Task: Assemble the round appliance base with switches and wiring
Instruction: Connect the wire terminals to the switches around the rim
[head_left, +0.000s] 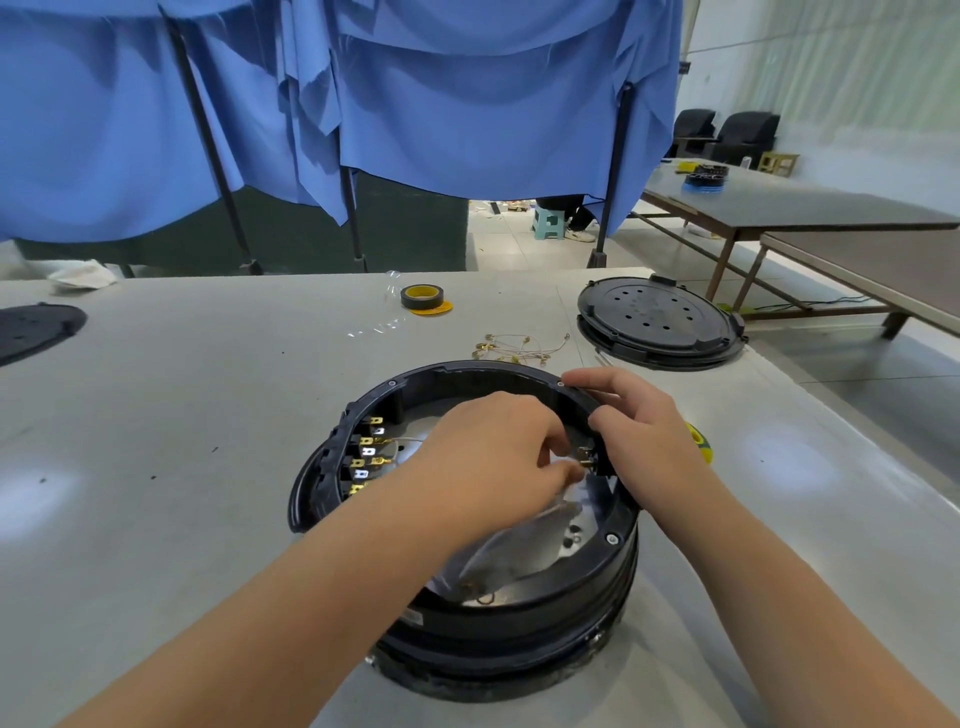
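At the near edge of the grey table (182, 395), you work inside the round black appliance base (519, 618), which sits open-side up in front of you. Your left hand (493, 457) reaches into its well, fingertips pinched together on something small at a brass terminal (586, 456) on the right inner wall; what they pinch is too small to tell. Your right hand (641, 436) curls over the rim there, gripping it to steady the base. A row of switch terminals (366, 457) with one thin wire lines the left wall. A slip here could, by the look of it, bend the tab or leave a connector half seated, since your own fingers hide the joint. Beyond the rim, spare wire leads (519, 348) lie loose, then black cover plates (657, 322) stacked to the right and a roll of dark tape (422, 297) farther back, before blue curtains (467, 104).
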